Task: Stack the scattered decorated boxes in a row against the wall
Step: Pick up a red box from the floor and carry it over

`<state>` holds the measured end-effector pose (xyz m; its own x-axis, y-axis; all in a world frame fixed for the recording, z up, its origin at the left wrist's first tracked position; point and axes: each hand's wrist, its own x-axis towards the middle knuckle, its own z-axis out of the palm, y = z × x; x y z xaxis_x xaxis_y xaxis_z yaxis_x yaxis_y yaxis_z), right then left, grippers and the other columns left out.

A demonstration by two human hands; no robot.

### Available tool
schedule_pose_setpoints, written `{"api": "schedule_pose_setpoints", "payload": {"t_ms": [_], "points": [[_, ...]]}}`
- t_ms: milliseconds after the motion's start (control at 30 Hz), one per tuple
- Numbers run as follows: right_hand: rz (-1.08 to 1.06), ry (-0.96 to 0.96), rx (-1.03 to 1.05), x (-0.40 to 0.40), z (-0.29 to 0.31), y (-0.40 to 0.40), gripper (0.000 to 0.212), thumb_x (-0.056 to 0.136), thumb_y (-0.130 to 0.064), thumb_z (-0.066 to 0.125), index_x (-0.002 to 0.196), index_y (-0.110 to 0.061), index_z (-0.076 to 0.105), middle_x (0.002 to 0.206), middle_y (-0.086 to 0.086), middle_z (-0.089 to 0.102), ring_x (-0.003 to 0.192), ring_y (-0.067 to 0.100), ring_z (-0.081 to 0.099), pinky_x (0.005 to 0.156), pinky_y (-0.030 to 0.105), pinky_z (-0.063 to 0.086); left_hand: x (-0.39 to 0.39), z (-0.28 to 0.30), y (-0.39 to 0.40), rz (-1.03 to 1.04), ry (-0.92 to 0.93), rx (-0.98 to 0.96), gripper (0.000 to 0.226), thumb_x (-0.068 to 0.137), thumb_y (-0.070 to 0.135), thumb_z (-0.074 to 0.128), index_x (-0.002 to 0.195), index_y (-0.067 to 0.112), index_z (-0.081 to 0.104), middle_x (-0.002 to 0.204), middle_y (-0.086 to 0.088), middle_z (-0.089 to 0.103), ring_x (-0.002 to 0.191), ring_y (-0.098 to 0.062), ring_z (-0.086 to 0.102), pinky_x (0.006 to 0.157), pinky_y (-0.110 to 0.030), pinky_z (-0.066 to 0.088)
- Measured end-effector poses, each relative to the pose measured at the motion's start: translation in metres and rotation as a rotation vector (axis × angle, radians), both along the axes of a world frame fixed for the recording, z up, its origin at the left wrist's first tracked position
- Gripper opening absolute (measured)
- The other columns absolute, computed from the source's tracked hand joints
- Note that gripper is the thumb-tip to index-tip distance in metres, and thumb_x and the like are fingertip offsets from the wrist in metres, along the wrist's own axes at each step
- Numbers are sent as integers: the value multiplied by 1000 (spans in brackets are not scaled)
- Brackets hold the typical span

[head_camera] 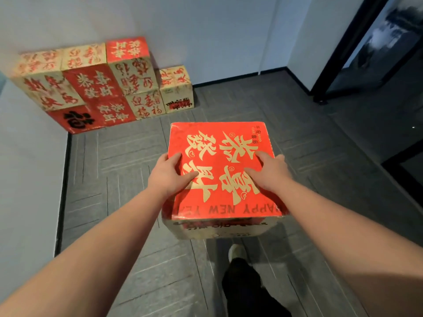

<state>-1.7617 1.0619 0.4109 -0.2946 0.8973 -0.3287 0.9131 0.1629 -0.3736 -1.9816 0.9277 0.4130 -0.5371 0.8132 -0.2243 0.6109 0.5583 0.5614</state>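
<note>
I hold a red decorated box (219, 143) with gold characters and "HAPPY NEW YEAR" print above the floor, in the middle of the view. My left hand (168, 177) grips its left edge with the thumb lying on the top face. My right hand (271, 171) grips the right edge, its thumb and a finger on the top. Far left, a stack of several red and cream decorated boxes (96, 85) stands in the corner against the wall. A single low cream box (176, 89) sits at the stack's right end.
Dark grey carpet tiles (286, 106) cover the floor between me and the stack. White walls meet at the far left corner. A black-framed glass door (366, 53) stands at the right. My white shoe (237, 251) and dark trouser leg show below the box.
</note>
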Motion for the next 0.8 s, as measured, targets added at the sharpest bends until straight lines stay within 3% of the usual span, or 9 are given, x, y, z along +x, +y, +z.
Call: {"api": "schedule_pose_setpoints", "payload": {"t_ms": [367, 800], "points": [[122, 66, -35, -193, -3, 264, 65, 84, -57, 60, 141, -34, 38, 129, 12, 38, 115, 33, 50, 96, 46, 48, -177, -1, 235, 128, 32, -37, 87, 75, 55, 70, 146, 20, 35, 146, -7, 35, 132, -23, 40, 107, -38, 36], [90, 61, 13, -432, 22, 481, 61, 87, -51, 60, 141, -33, 38, 130, 11, 37, 118, 32, 48, 99, 47, 45, -418, 3, 454, 93, 31, 20, 83, 77, 57, 67, 146, 22, 35, 145, -6, 37, 132, -24, 38, 105, -38, 36]]}}
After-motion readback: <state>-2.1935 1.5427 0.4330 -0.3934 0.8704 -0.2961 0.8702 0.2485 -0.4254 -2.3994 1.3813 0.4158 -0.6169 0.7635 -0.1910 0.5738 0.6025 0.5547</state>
